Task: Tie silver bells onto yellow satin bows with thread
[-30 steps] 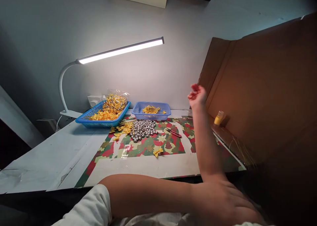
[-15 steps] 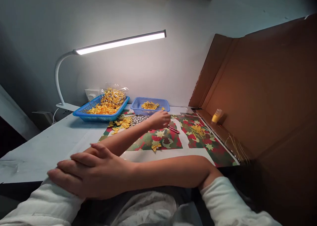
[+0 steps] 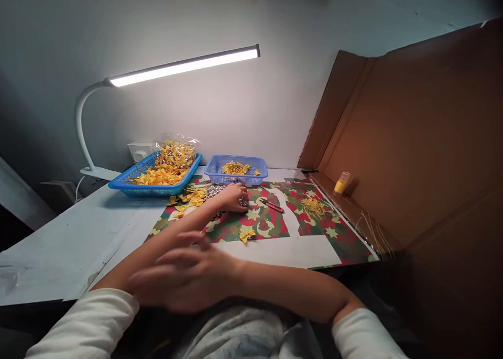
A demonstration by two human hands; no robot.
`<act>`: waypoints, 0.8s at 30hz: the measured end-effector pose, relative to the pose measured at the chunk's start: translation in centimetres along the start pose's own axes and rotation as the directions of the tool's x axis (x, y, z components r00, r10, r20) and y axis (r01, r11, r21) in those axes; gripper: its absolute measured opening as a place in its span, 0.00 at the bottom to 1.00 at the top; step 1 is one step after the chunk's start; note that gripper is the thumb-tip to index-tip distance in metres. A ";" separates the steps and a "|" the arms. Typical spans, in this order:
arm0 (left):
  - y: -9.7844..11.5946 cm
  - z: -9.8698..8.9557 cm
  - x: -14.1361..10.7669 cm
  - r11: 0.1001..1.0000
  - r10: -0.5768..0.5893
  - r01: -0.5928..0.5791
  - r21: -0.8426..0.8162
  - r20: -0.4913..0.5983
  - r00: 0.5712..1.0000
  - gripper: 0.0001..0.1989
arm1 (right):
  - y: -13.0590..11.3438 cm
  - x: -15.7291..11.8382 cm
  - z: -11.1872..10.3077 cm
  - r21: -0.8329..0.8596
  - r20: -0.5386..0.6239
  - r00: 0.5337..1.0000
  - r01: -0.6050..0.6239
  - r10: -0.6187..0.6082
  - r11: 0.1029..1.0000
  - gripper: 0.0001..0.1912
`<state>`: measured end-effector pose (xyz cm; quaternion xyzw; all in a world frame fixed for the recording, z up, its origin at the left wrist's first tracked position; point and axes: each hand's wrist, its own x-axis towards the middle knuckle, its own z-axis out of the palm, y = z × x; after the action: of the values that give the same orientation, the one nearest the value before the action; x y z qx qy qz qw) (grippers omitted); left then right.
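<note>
My left hand (image 3: 232, 197) rests low over the patterned mat (image 3: 275, 228), its fingers curled round a few silver bells (image 3: 243, 203). Beside it lies the pile of silver bells (image 3: 214, 191), partly covered by the hand. My right hand (image 3: 184, 275), blurred by motion, is empty with its fingers spread, crossing over my left forearm. A yellow bow with a bell (image 3: 247, 236) lies on the mat in front of my left hand. Red-handled snips (image 3: 272, 205) are to its right. Loose yellow bows (image 3: 192, 197) sit left of the bells.
A blue basket (image 3: 157, 190) piled with yellow bows stands at the back left, a smaller blue basket (image 3: 236, 178) behind the bells. Yellow ties (image 3: 313, 207) lie at right. A lamp (image 3: 184, 65) hangs overhead; a cardboard wall (image 3: 412, 139) and yellow-filled bottle (image 3: 341, 183) stand right.
My left hand has moved left and down onto the bells, uncovering the snips. My right hand has lifted off my left sleeve and shifted right, its fingers spreading. The view has shifted slightly.
</note>
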<state>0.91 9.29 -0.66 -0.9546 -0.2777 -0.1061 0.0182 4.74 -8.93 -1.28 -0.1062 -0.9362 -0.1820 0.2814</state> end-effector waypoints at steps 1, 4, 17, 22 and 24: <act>0.3 0.1 -0.3 1.000 -0.023 0.023 -0.009 -0.004 1.000 0.15 | 1.8 -1.1 0.0 0.039 -0.057 0.995 -0.085 0.088 0.996 0.14; 0.8 0.2 -0.8 0.997 -0.072 0.072 -0.023 -0.026 0.997 0.17 | 7.5 -4.4 -0.8 0.119 -0.188 0.864 -0.451 0.467 0.884 0.08; 1.0 0.8 -3.2 0.989 -0.140 0.145 0.014 -0.173 0.975 0.11 | 12.4 -9.6 0.0 0.144 0.116 0.353 -0.931 0.928 0.336 0.04; -1.1 -0.1 -4.2 0.932 -0.322 0.357 0.061 -0.311 0.894 0.15 | 12.9 -9.9 0.1 0.159 0.065 0.309 -0.942 0.949 0.296 0.05; -2.5 -1.2 -4.8 0.858 -0.447 0.505 0.095 -0.344 0.825 0.16 | 12.9 -10.0 0.1 0.182 0.051 0.314 -0.936 0.948 0.300 0.05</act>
<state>-4.61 8.70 -0.60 -0.8201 -0.5098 -0.2300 0.1212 16.84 1.92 -3.37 -0.6019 -0.6990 0.0978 0.3735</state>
